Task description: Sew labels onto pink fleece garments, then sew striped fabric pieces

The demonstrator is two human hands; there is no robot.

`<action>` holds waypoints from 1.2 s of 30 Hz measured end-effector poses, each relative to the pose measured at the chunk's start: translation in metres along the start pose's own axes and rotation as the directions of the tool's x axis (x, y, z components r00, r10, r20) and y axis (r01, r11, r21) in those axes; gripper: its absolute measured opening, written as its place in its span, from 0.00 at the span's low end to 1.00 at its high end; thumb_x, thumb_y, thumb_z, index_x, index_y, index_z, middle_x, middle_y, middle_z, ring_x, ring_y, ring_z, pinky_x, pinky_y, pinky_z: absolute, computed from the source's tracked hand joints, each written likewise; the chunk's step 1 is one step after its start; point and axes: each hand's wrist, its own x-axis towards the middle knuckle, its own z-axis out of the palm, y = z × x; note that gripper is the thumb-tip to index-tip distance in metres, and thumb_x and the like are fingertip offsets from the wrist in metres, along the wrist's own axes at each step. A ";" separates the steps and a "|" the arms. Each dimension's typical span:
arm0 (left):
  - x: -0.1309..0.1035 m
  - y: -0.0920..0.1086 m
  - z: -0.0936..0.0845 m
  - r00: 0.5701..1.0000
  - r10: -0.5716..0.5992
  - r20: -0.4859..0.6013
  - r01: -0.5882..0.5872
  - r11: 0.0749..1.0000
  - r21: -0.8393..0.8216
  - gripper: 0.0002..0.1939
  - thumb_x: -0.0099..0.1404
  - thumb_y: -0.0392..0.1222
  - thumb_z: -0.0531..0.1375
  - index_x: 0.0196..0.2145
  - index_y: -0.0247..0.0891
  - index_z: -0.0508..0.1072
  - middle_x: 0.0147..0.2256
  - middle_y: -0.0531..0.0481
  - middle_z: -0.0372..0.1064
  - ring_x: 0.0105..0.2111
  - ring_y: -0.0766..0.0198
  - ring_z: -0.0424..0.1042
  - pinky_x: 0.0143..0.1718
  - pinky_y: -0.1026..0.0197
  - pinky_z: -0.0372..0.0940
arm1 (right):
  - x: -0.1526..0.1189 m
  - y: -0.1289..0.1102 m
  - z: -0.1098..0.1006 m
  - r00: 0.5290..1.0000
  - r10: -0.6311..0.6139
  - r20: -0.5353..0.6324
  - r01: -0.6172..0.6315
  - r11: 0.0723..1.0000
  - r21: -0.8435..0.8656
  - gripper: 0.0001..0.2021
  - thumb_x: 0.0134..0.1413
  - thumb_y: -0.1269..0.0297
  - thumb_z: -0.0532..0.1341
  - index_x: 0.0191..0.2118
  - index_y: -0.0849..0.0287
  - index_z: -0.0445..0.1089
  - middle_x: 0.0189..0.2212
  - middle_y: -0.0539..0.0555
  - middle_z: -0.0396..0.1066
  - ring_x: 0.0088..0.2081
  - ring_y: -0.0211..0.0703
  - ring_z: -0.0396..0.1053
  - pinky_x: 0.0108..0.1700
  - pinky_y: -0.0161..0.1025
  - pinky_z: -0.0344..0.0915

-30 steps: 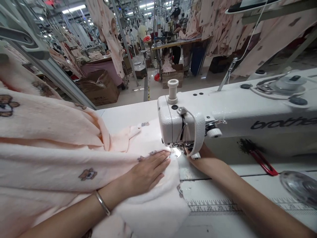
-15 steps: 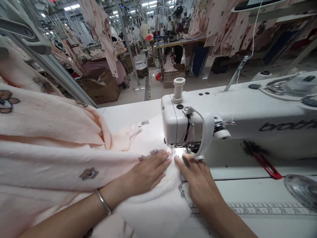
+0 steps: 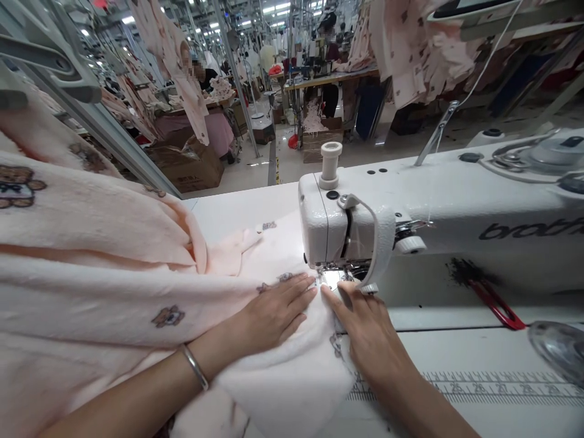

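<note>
Pale pink plush fabric (image 3: 114, 298) with printed bears lies over the left of the table and runs up to the white sewing machine (image 3: 319, 225). My left hand (image 3: 274, 313) rests flat on the cloth, palm down, its fingertips just left of the lit needle area (image 3: 333, 278). On the fabric's right edge lies my right hand (image 3: 367, 325), thumb and fingers spread apart and pointing at the presser foot. Its fingertips are just in front of the needle area. The needle tip itself is too small to make out.
A red-handled brush (image 3: 497, 304) lies under the machine arm. A printed ruler scale (image 3: 502, 389) runs along the table front, with a clear rounded object (image 3: 554, 350) at the right. Beyond the table stand a cardboard box (image 3: 194, 164), hanging pink garments and people at other machines.
Both hands and the fabric stay nearly where they were. The view has shifted slightly, the thread above the machine slants more to the right, and a person now shows behind the hanging garment at left.
</note>
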 end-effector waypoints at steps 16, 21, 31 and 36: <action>0.009 -0.021 0.005 0.999 -0.002 -0.042 0.001 0.999 -0.032 0.22 0.70 0.39 0.46 0.59 0.32 0.54 0.59 0.39 0.55 0.62 0.56 0.51 0.61 0.50 0.56 | 0.000 0.000 -0.003 1.000 0.012 0.002 -0.012 1.000 -0.025 0.34 0.45 0.87 0.44 0.58 0.59 0.58 0.53 0.62 0.57 0.56 0.54 0.53 0.50 0.50 0.63; 0.008 -0.019 0.006 0.999 0.001 -0.044 -0.003 1.000 -0.024 0.21 0.70 0.39 0.46 0.59 0.30 0.54 0.59 0.39 0.53 0.62 0.57 0.49 0.62 0.51 0.54 | -0.005 0.002 -0.005 0.998 -0.066 -0.001 0.066 0.998 0.000 0.29 0.50 0.86 0.44 0.58 0.64 0.56 0.52 0.62 0.58 0.56 0.51 0.54 0.53 0.49 0.62; -0.003 -0.017 0.001 0.965 -0.147 -0.216 0.161 0.986 0.049 0.26 0.65 0.43 0.53 0.57 0.26 0.57 0.57 0.33 0.57 0.58 0.52 0.57 0.57 0.49 0.60 | -0.009 -0.043 0.008 0.986 -0.113 -0.125 0.111 0.994 -0.023 0.27 0.51 0.85 0.44 0.58 0.74 0.55 0.55 0.68 0.59 0.59 0.56 0.53 0.54 0.54 0.61; -0.078 0.020 -0.040 0.943 -0.298 -0.148 0.315 0.943 0.105 0.24 0.66 0.44 0.53 0.58 0.37 0.58 0.58 0.42 0.58 0.56 0.53 0.61 0.54 0.52 0.63 | -0.057 0.010 -0.020 0.990 -0.022 -0.138 0.035 0.995 0.090 0.31 0.55 0.79 0.44 0.64 0.54 0.47 0.60 0.54 0.55 0.60 0.49 0.51 0.58 0.52 0.57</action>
